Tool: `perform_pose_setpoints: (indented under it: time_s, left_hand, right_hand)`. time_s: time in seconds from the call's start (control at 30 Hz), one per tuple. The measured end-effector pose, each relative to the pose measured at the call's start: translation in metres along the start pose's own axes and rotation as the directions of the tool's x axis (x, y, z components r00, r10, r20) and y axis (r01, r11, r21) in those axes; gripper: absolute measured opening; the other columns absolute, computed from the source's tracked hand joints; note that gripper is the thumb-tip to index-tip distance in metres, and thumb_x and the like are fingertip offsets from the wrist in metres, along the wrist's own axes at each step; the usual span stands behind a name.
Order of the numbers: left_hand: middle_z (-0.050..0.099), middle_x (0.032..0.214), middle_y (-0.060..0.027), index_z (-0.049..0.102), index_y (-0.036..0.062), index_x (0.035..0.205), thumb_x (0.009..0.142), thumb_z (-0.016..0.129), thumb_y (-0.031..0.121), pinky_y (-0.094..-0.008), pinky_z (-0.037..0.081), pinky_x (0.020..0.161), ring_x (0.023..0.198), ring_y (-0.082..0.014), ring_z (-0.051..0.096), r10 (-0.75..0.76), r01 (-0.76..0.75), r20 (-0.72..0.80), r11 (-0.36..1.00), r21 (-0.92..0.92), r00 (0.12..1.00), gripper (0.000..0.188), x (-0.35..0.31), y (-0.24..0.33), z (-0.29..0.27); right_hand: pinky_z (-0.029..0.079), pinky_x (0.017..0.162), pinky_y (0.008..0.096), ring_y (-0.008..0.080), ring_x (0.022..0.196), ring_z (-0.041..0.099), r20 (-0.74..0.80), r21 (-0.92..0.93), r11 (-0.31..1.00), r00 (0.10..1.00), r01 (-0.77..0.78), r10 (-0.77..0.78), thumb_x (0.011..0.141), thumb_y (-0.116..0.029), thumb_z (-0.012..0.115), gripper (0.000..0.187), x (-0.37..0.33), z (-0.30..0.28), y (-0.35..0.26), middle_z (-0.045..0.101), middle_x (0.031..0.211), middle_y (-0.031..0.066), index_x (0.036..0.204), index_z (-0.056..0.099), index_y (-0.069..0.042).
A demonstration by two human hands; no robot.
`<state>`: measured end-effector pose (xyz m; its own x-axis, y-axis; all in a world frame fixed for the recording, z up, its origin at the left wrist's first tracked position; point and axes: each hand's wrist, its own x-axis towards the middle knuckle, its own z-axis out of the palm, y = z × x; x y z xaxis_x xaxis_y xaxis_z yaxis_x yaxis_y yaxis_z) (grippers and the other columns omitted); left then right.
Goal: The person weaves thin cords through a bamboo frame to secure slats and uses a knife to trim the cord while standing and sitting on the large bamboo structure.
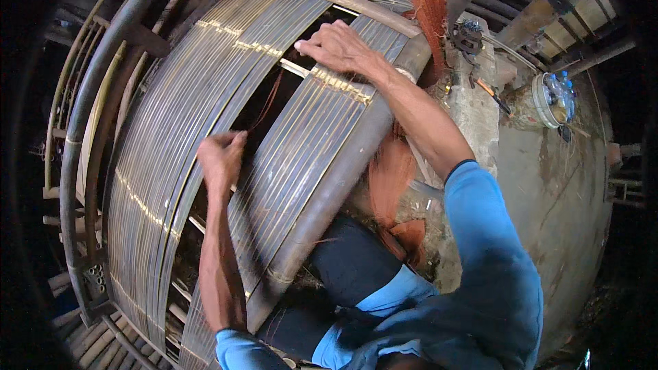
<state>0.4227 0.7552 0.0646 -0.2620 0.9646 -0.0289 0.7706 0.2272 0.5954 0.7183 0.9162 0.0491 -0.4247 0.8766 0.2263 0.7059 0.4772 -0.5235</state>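
Observation:
Before me is a curved bamboo frame covered with grey-brown slats (175,116), with a long dark gap between two slat panels. My left hand (221,161) is closed in a pinch at the gap's edge. From its fingertips a thin reddish-brown strand (267,103) rises in a loose curve toward a pale crossbar (295,68). Farther off, my right hand (336,48) is bent over the near slat panel (308,133), close to that crossbar. Its fingers are curled, and what they grip is hidden. Pale bindings (343,86) cross the slats in rows.
A thick bamboo rail (329,192) edges the near panel, beside my legs. Reddish-brown fibre (430,10) hangs over a pole end, and more fibre (391,178) lies below. On the concrete floor are an orange-handled tool (486,89) and a white bucket (545,99) holding plastic bottles.

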Motion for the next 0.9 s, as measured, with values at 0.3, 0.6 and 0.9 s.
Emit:
perform_pose_setpoints:
  time_s: [0.3,0.6,0.9]
  left_hand:
    - [0.068,0.080,-0.0211,0.066,-0.0199,0.088,0.082,0.061,0.005,-0.0436,0.049,0.061,0.070,-0.0224,0.062,-0.106,0.245,0.286,0.823,-0.512,0.952,0.026,0.111,0.060,0.149]
    - [0.075,0.092,-0.0137,0.076,-0.0017,0.105,0.085,0.070,0.021,-0.0362,0.054,0.081,0.083,-0.0225,0.070,0.046,0.024,0.201,0.942,-0.334,0.979,0.031,0.073,0.064,0.109]
    - [0.075,0.095,-0.0234,0.078,0.0013,0.103,0.087,0.069,0.034,-0.0423,0.055,0.089,0.093,-0.0365,0.074,0.015,-0.005,0.063,0.986,-0.167,0.998,0.037,0.011,0.057,0.055]
  right_hand:
    - [0.046,0.075,0.0489,0.0400,0.079,0.067,0.234,-0.181,0.965,0.961,0.190,-0.145,0.093,-0.038,0.043,0.042,0.006,0.035,0.008,0.072,0.086,0.0199,0.089,0.077,-0.013]
    - [0.048,0.096,0.0441,0.0376,0.100,0.065,-0.182,0.176,0.977,0.979,0.120,-0.088,0.088,-0.033,0.063,0.032,-0.009,0.028,0.033,0.072,0.100,0.0180,0.091,0.072,-0.003]
    - [0.047,0.099,0.0468,0.0280,0.072,0.060,-0.173,0.957,0.287,0.888,0.049,0.427,0.099,-0.025,0.048,0.038,-0.231,-0.111,0.012,0.058,0.068,0.0113,0.066,0.051,-0.005]
